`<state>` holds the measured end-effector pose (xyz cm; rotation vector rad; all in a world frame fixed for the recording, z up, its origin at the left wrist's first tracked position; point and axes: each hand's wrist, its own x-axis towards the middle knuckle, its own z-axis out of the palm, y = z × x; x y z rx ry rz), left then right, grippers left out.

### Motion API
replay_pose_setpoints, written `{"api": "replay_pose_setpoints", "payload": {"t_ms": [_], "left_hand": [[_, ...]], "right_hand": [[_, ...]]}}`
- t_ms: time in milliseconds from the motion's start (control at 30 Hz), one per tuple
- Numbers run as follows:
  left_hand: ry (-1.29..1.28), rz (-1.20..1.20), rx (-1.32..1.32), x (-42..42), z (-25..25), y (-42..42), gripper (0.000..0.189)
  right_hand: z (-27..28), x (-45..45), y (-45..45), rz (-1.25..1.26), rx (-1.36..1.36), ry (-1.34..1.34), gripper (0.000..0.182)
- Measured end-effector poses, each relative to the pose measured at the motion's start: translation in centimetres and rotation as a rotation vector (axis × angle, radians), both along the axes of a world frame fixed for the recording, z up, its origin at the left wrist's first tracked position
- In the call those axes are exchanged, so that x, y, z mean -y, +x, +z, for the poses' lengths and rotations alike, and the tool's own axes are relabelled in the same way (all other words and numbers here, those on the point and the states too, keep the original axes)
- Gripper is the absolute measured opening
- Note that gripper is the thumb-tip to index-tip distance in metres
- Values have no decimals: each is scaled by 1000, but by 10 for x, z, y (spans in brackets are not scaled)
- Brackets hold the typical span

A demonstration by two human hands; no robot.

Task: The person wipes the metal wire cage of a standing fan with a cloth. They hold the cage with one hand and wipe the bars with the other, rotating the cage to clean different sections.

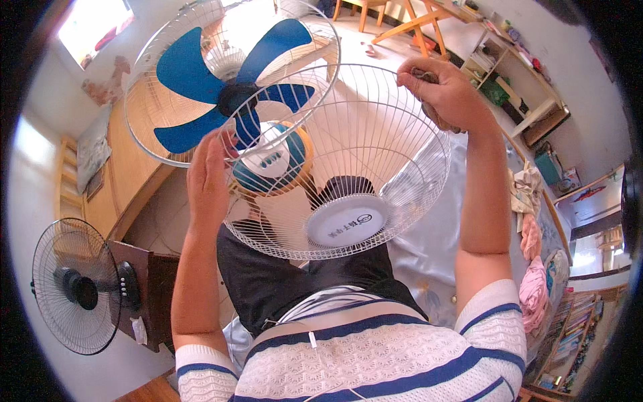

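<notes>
A white wire front grille [413, 176] is tilted above my lap, with a white oval centre badge [346, 221] that bears writing. My left hand [207, 173] grips its left rim. At the upper right rim, my right hand [447, 90] holds a crumpled brownish cloth [438, 119] against the wire. Beyond the grille stands a fan with blue blades [183, 68] exposed in front of its rear grille [131, 133]. Its round base [271, 158], white, teal and yellow with push buttons, shows through the wires. My left fingertips are near the lowest blades.
A black fan [80, 291] stands at the left beside a dark wooden cabinet [150, 281]. A wooden bench or bed frame [120, 176] runs along the left wall. To my right is a bed with a shiny sheet [427, 241] and piled clothes [533, 296]. Shelves [532, 90] stand farther back.
</notes>
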<state>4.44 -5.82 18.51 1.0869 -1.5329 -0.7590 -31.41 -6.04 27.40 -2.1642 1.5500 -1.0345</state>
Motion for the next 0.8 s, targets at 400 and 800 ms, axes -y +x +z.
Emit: {"api": "replay_pose_setpoints", "payload": {"t_ms": [400, 800], "left_hand": [[-157, -55, 579, 34, 68, -79, 36], [-222, 36, 562, 35, 51, -64, 33]], "right_hand": [[10, 11, 53, -165, -92, -527, 24], [-45, -40, 111, 23, -370, -654, 33]]}}
